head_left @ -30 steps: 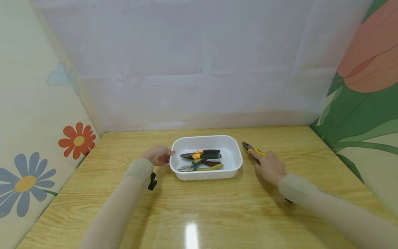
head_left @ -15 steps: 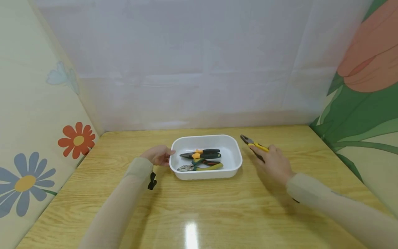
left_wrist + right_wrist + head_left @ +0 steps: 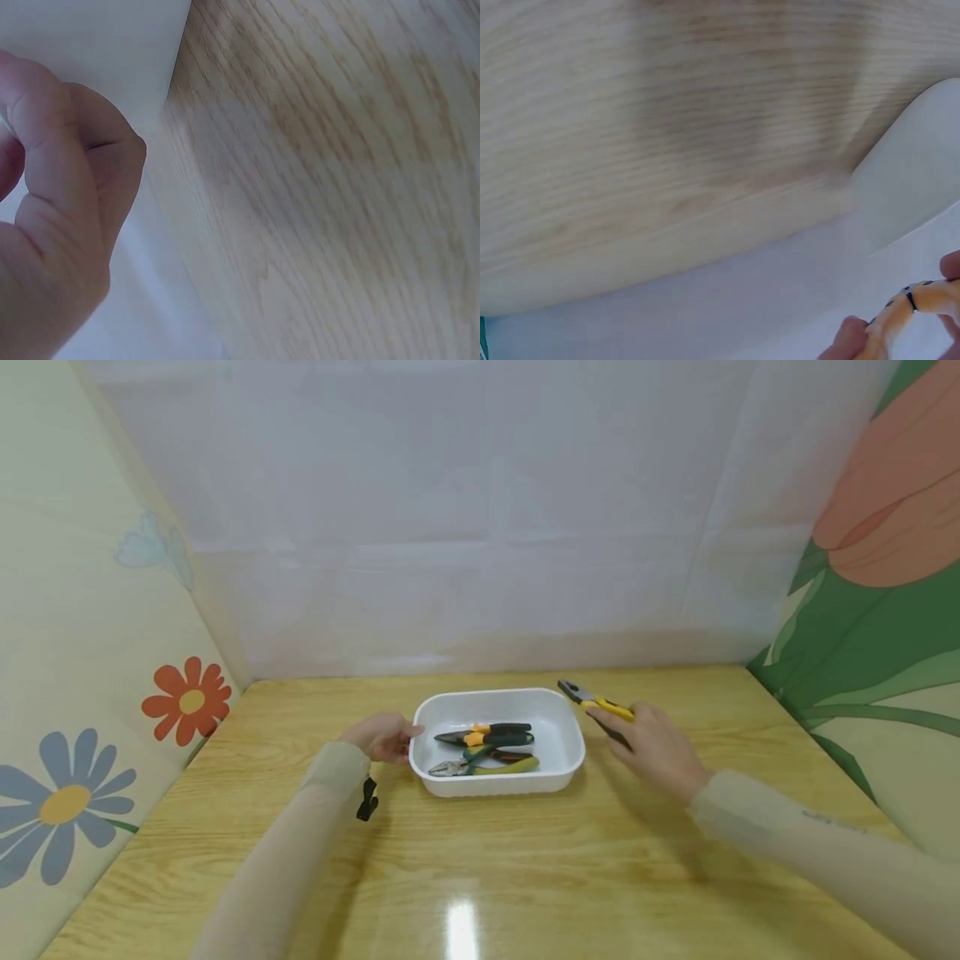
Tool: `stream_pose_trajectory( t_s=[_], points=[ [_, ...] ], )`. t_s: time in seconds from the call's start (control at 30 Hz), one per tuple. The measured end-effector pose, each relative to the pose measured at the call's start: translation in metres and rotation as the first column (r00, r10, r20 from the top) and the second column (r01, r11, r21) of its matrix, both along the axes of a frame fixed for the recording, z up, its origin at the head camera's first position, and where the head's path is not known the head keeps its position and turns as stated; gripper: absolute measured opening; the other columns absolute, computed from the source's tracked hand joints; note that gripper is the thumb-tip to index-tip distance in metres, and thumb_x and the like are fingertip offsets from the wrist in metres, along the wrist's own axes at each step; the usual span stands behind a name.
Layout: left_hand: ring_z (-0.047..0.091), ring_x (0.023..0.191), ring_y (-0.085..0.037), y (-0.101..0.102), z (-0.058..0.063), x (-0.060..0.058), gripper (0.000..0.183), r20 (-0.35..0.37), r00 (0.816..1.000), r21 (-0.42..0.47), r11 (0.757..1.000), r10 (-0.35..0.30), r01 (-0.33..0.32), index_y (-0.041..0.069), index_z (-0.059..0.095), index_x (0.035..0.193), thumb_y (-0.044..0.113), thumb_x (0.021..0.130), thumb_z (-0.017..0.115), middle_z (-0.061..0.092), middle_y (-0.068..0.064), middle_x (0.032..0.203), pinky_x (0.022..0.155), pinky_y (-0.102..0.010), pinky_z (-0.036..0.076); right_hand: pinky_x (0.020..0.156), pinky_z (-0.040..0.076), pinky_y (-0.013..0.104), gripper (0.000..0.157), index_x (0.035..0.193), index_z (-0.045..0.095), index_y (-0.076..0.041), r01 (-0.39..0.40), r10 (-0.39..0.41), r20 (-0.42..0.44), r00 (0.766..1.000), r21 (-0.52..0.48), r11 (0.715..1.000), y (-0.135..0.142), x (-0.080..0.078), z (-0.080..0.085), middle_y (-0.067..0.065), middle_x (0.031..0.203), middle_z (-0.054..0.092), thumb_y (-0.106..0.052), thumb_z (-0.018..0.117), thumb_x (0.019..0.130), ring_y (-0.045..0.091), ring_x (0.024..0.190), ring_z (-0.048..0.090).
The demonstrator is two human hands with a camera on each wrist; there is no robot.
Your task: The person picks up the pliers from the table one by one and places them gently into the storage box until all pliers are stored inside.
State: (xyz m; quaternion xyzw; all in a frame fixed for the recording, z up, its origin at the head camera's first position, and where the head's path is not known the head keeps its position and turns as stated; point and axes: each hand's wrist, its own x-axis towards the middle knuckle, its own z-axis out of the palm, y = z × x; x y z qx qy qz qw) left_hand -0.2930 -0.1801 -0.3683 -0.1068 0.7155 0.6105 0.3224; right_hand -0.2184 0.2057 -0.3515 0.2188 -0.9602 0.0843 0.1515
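Note:
My left hand (image 3: 384, 737) holds the left rim of a white plastic tub (image 3: 495, 786), its thumb over the edge and the fingers curled below. My right hand (image 3: 654, 750) grips a pair of pliers (image 3: 591, 700) with yellow and black handles. Their grey head points up and left, overlapping the tub's right rear corner in the head view. Inside the tub lie long-nose pliers (image 3: 480, 737) with black and orange handles, and in front of them pliers (image 3: 517, 766) with green and yellow handles. The right wrist view catches only the curved yellow handle (image 3: 900, 319) between the fingers.
The tub stands on a wood-grain table (image 3: 480, 860). A white cloth backdrop (image 3: 480, 527) rises behind the table's far edge. Printed panels with flowers flank the table, a red flower (image 3: 191, 700) at left and green leaves (image 3: 877, 652) at right.
My right hand has raised the yellow-handled pliers and brought them left, from the table beside the tub to its right rear corner. The left hand and tub have stayed put.

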Motion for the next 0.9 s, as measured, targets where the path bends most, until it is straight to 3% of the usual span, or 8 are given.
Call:
stream_pose_trajectory(
  t_s=[0.2, 0.37, 0.5, 0.7, 0.9],
  points=[
    [0.051, 0.071, -0.013, 0.0, 0.0, 0.001, 0.013, -0.009, 1.0, 0.002, 1.0, -0.013, 0.013, -0.003, 0.046, 0.103, 0.01, 0.103, 0.042, 0.049, -0.008, 0.087, 0.061, -0.017, 0.051, 0.053, 0.039, 0.036, 0.046, 0.134, 0.058, -0.015, -0.116, 0.117, -0.068, 0.991, 0.009, 0.993, 0.0, -0.005, 0.002, 0.017, 0.086, 0.05, -0.009, 0.066, 0.089, 0.025, 0.068, 0.043],
    [0.051, 0.07, -0.013, -0.001, -0.001, 0.0, 0.014, -0.01, 1.0, 0.006, 1.0, -0.02, 0.02, -0.004, 0.045, 0.105, 0.009, 0.103, 0.042, 0.049, -0.009, 0.087, 0.059, -0.016, 0.051, 0.059, 0.044, 0.041, 0.049, 0.135, 0.058, -0.016, -0.232, 0.232, -0.142, 0.962, 0.022, 0.973, 0.0, -0.012, 0.003, 0.019, 0.089, 0.053, -0.007, 0.068, 0.088, 0.027, 0.073, 0.048],
    [0.051, 0.07, -0.013, -0.002, -0.002, 0.0, 0.014, -0.007, 1.0, 0.003, 1.0, -0.015, 0.015, -0.004, 0.046, 0.105, 0.009, 0.103, 0.042, 0.049, -0.009, 0.087, 0.06, -0.017, 0.051, 0.058, 0.044, 0.039, 0.048, 0.131, 0.061, -0.015, -0.321, 0.322, -0.209, 0.924, 0.037, 0.946, -0.001, -0.019, 0.004, 0.018, 0.088, 0.053, -0.005, 0.071, 0.085, 0.027, 0.071, 0.047],
    [0.052, 0.069, -0.013, -0.003, -0.004, -0.001, 0.014, -0.014, 1.0, 0.006, 1.0, -0.017, 0.017, -0.004, 0.046, 0.104, 0.009, 0.103, 0.042, 0.049, -0.009, 0.086, 0.06, -0.017, 0.051, 0.051, 0.045, 0.04, 0.053, 0.126, 0.063, -0.013, -0.454, 0.459, -0.313, 0.831, 0.095, 0.886, 0.001, -0.033, 0.003, 0.019, 0.083, 0.053, -0.001, 0.075, 0.076, 0.028, 0.066, 0.049],
    [0.051, 0.07, -0.013, -0.003, -0.003, 0.0, 0.015, -0.019, 1.0, 0.006, 1.0, -0.021, 0.021, -0.005, 0.046, 0.106, 0.01, 0.103, 0.042, 0.049, -0.008, 0.087, 0.06, -0.016, 0.051, 0.052, 0.044, 0.038, 0.054, 0.128, 0.061, -0.015, -0.503, 0.516, -0.309, 0.799, 0.127, 0.855, 0.002, -0.042, 0.005, 0.017, 0.083, 0.051, -0.002, 0.074, 0.078, 0.027, 0.065, 0.047]
  ],
)
